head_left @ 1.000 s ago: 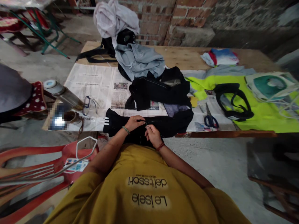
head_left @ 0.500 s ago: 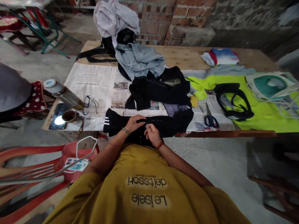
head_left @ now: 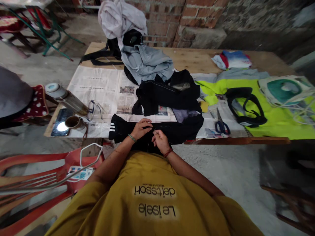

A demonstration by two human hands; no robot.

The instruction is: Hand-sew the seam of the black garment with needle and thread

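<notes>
The left hand [head_left: 141, 128] pinches the black cloth [head_left: 176, 131] in the head view, and the right hand [head_left: 161, 141] has its fingertips closed on a thin thing [head_left: 154, 128], too small to name. The cloth lies on newspaper [head_left: 98, 85] along the near edge of the table [head_left: 192, 59]. If the left pinch is loose, the cloth could slide off this edge. If the thin thing is sharp, it could prick a finger, because both hands are so close.
</notes>
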